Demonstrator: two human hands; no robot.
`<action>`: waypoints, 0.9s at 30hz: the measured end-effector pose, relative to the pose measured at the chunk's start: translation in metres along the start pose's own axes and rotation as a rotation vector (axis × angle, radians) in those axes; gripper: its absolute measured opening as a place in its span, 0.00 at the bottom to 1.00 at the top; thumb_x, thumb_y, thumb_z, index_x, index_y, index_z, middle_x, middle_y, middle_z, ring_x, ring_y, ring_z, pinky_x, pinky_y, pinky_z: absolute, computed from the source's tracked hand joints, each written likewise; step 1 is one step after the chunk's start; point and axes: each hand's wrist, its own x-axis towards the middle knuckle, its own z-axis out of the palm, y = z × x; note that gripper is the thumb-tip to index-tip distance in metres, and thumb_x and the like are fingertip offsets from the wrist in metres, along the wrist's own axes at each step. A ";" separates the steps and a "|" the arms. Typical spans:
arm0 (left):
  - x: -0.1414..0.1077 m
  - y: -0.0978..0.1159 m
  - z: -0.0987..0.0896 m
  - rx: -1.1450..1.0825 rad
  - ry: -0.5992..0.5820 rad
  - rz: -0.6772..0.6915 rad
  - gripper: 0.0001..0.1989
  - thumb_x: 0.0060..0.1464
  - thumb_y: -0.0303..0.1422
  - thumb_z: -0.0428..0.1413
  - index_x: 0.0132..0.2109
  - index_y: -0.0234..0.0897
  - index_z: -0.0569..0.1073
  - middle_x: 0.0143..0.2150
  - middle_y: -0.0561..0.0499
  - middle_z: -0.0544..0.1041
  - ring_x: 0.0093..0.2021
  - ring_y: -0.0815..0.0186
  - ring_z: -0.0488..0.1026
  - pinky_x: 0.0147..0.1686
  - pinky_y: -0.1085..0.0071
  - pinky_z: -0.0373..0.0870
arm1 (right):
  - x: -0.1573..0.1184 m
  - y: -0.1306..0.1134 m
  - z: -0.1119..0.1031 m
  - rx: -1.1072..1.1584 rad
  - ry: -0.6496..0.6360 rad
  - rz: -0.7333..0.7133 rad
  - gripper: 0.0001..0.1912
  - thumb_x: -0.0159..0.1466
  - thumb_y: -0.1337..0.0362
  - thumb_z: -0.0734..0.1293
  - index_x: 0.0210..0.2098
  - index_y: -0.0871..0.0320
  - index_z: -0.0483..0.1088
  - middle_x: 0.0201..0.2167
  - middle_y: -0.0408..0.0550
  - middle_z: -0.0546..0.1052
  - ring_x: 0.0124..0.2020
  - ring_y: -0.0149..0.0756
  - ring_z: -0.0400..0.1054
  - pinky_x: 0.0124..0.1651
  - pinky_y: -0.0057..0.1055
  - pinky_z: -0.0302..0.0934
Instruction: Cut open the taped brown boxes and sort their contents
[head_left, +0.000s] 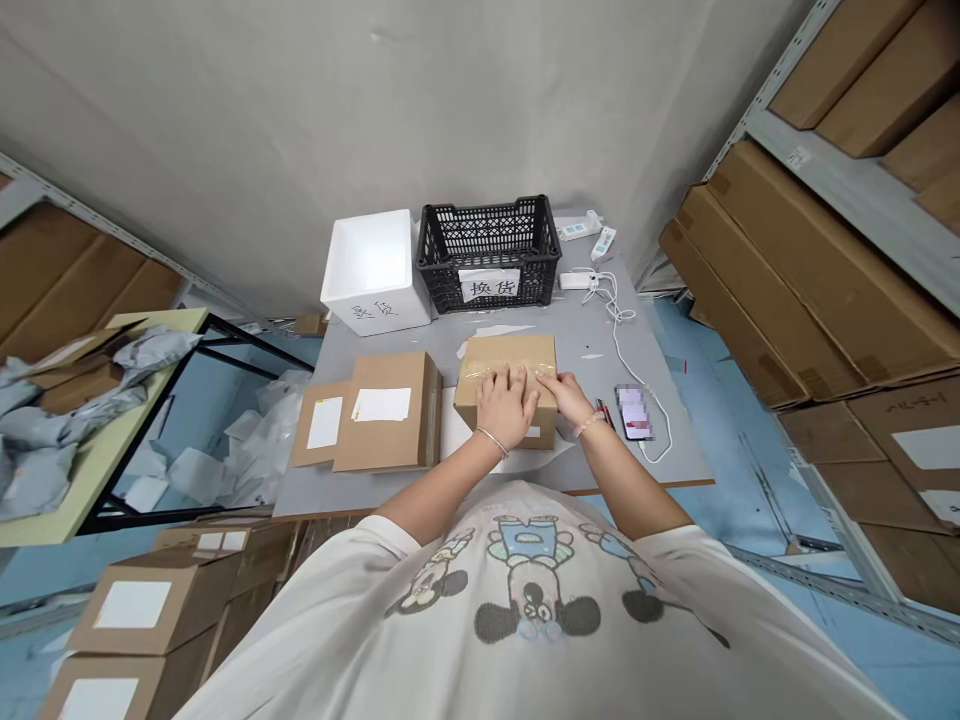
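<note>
Two hands lie open and palm down on a taped cardboard carton (506,362) in the head camera's view, the left hand (506,405) and right hand (566,397) close together near the carton's front edge, neither gripping it. Their fingers cover part of a band of clear tape (480,372), so its full run is hidden. A bracelet circles each wrist. The carton sits near the middle of a grey worktop (592,340), on a white sheet (457,432) whose edges show around it.

Just left of the carton are two flat kraft boxes (386,415) with white labels, one overlapping the other. Beyond them, at the worktop's far edge, stand a white foam box (371,265) with handwriting on its front and a black plastic crate (487,240) with a white sign bearing Chinese characters. Nothing inside the crate can be made out. A power strip (577,225) sits at the far right corner, and a white cable (621,345) runs down to a phone (635,413) whose screen is pixelated beyond reading. Metal shelves (847,270) of cartons fill the right, cut off by the frame. Grey mailer bags (45,430) lie on a side table at the left, and stacked cartons (142,610) are cut off at the lower left.
</note>
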 end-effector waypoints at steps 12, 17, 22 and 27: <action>0.013 -0.076 -0.020 -0.435 -0.018 -0.374 0.26 0.58 0.41 0.54 0.61 0.35 0.67 0.63 0.40 0.68 0.64 0.51 0.63 0.62 0.57 0.59 | -0.016 0.010 -0.031 0.119 -0.065 0.265 0.26 0.56 0.48 0.69 0.46 0.58 0.64 0.45 0.54 0.77 0.41 0.43 0.73 0.37 0.38 0.69; 0.011 -0.084 -0.019 -0.681 -0.045 -0.424 0.22 0.59 0.43 0.53 0.57 0.40 0.70 0.58 0.46 0.74 0.57 0.56 0.71 0.55 0.63 0.67 | -0.011 0.002 -0.022 0.191 -0.036 0.107 0.21 0.57 0.53 0.69 0.44 0.59 0.66 0.46 0.56 0.77 0.46 0.44 0.73 0.47 0.40 0.68; 0.023 -0.094 -0.023 -0.682 0.001 -0.380 0.21 0.58 0.43 0.54 0.56 0.41 0.71 0.57 0.47 0.74 0.57 0.57 0.71 0.56 0.62 0.67 | 0.007 0.001 -0.008 0.246 -0.086 0.089 0.23 0.60 0.54 0.66 0.50 0.60 0.65 0.50 0.56 0.76 0.49 0.43 0.73 0.50 0.39 0.67; 0.022 -0.107 -0.018 -0.695 0.073 -0.470 0.21 0.57 0.40 0.54 0.56 0.39 0.72 0.57 0.44 0.75 0.57 0.56 0.71 0.57 0.61 0.65 | 0.023 0.008 0.002 0.206 -0.140 0.101 0.22 0.58 0.52 0.68 0.47 0.59 0.68 0.50 0.55 0.77 0.49 0.42 0.72 0.51 0.39 0.66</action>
